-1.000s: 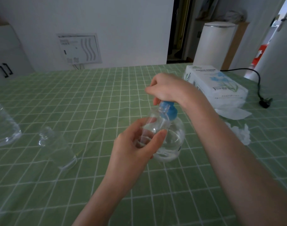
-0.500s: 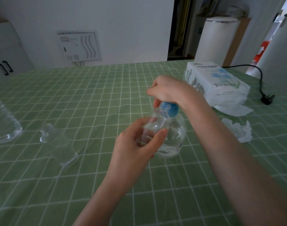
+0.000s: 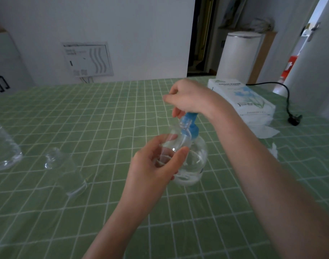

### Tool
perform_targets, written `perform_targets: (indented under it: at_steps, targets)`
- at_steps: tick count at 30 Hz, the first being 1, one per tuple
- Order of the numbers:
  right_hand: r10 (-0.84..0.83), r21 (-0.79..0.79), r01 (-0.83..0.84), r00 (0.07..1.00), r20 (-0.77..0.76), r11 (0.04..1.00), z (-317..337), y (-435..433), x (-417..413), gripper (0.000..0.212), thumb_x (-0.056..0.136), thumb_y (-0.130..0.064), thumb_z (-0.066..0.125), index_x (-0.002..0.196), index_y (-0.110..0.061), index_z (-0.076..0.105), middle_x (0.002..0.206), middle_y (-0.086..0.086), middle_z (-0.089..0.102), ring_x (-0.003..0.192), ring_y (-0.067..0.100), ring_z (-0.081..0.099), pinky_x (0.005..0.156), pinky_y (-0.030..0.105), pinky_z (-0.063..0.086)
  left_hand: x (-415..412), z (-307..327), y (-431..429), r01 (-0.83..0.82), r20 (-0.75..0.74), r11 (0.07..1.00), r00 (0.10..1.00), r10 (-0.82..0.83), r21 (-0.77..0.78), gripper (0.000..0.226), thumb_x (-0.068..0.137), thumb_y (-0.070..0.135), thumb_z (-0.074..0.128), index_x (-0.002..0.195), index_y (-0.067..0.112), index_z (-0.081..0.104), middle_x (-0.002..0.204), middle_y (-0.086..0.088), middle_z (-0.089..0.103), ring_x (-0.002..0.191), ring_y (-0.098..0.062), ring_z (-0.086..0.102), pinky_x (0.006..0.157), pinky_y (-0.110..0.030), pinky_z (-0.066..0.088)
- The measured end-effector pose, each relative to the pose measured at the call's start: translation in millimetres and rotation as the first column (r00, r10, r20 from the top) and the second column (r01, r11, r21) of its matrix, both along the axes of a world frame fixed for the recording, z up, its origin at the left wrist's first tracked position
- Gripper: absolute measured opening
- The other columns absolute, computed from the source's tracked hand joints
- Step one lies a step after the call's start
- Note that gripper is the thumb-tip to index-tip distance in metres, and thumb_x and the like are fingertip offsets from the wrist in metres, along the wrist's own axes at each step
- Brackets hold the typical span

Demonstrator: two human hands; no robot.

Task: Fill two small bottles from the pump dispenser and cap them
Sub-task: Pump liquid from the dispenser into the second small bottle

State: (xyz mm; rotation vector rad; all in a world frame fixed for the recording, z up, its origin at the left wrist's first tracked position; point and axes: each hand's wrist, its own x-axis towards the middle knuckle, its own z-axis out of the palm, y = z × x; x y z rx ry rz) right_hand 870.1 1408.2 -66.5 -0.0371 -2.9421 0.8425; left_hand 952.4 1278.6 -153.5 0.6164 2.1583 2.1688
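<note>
A round clear pump dispenser (image 3: 196,161) with a blue pump head (image 3: 192,124) stands mid-table on the green checked cloth (image 3: 103,128). My right hand (image 3: 188,98) sits on top of the pump head with curled fingers around it. My left hand (image 3: 154,165) grips a small clear bottle (image 3: 175,143), its open neck held up against the blue pump. A second small clear bottle (image 3: 66,171) stands uncapped to the left, untouched.
A larger clear water bottle (image 3: 3,150) is at the left edge. A tissue pack (image 3: 242,98) with loose tissues (image 3: 264,129) lies at the right, and a black cable with plug (image 3: 292,118) beyond it. A white bin (image 3: 238,55) stands behind the table.
My right hand has risen a little on the pump head. The small bottle in my left hand stays under the spout. The other bottles have not moved.
</note>
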Motion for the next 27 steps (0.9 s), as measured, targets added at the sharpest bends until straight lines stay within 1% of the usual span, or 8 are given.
perform_targets:
  at_steps: [2,5,9,13,17,21,23,27]
  targets:
    - [0.013,-0.003,-0.013,1.0,-0.002,1.0,4,1,-1,0.036,0.095,-0.029,0.047,0.108,-0.001,0.066,0.079,0.005,0.074,0.083,0.022,0.071,0.072,0.024,0.048,0,0,0,-0.004,0.003,1.0,1.0,0.005,-0.006,0.032,0.064,0.048,0.064,0.093,0.036,0.065,0.06,0.004,0.065,0.047,-0.003,0.055,0.043,-0.011,0.04]
    - [0.035,-0.001,-0.035,0.999,0.014,0.999,4,-1,-1,0.045,0.096,-0.036,0.045,0.115,0.002,0.062,0.079,0.006,0.074,0.088,0.026,0.071,0.077,0.026,0.049,0,0,-1,-0.001,0.005,1.0,1.0,0.001,-0.01,0.033,0.063,0.049,0.063,0.093,0.037,0.065,0.062,0.005,0.067,0.048,-0.002,0.056,0.044,-0.011,0.042]
    - [0.018,0.004,-0.019,0.995,0.095,1.0,-5,0,1,0.055,0.098,-0.046,0.036,0.113,-0.001,0.063,0.093,0.013,0.074,0.09,0.025,0.069,0.062,0.022,0.039,0,1,0,0.008,0.004,1.0,1.0,-0.008,-0.005,0.024,0.065,0.047,0.064,0.087,0.041,0.066,0.059,0.006,0.066,0.046,-0.003,0.055,0.042,-0.012,0.041]
    - [0.004,-0.004,-0.004,0.99,0.138,1.0,-7,-2,2,0.056,0.098,-0.048,0.033,0.113,-0.003,0.063,0.1,0.016,0.072,0.094,0.026,0.067,0.059,0.023,0.036,0,0,-1,0.014,-0.004,1.0,1.0,-0.014,-0.004,0.024,0.067,0.043,0.064,0.09,0.038,0.065,0.06,0.009,0.067,0.046,0.0,0.057,0.042,-0.011,0.041]
    - [0.0,-0.004,0.001,0.987,0.163,1.0,-8,-3,1,0.05,0.098,-0.044,0.037,0.119,-0.004,0.059,0.103,0.013,0.07,0.097,0.024,0.063,0.073,0.031,0.036,0,-2,-1,0.011,-0.022,1.0,1.0,-0.011,-0.012,0.019,0.068,0.045,0.064,0.086,0.044,0.066,0.06,0.007,0.066,0.047,-0.005,0.055,0.042,-0.013,0.043]
    - [-0.016,-0.004,0.017,0.981,0.191,1.0,-14,-2,0,0.051,0.098,-0.041,0.04,0.134,-0.007,0.05,0.129,0.015,0.059,0.119,0.029,0.053,0.087,0.034,0.034,0,-5,-2,0.01,-0.02,1.0,1.0,-0.01,-0.018,0.025,0.067,0.046,0.064,0.09,0.038,0.065,0.061,0.011,0.067,0.048,-0.001,0.058,0.044,-0.012,0.043]
    - [-0.017,-0.008,0.019,0.978,0.206,1.0,-18,-3,0,0.052,0.098,-0.042,0.039,0.137,-0.008,0.046,0.134,0.014,0.055,0.121,0.029,0.051,0.093,0.036,0.035,0,-6,-2,0.008,-0.014,1.0,1.0,-0.009,-0.027,0.025,0.066,0.047,0.064,0.09,0.039,0.065,0.063,0.011,0.068,0.049,0.0,0.059,0.044,-0.012,0.044]
    - [-0.02,-0.013,0.024,0.976,0.218,1.0,-19,-3,1,0.052,0.098,-0.041,0.04,0.136,-0.007,0.047,0.129,0.014,0.059,0.116,0.029,0.054,0.087,0.035,0.036,-1,-8,-3,0.001,-0.011,0.999,1.0,-0.001,-0.038,0.027,0.064,0.049,0.064,0.089,0.039,0.065,0.063,0.012,0.068,0.05,-0.001,0.06,0.045,-0.014,0.045]
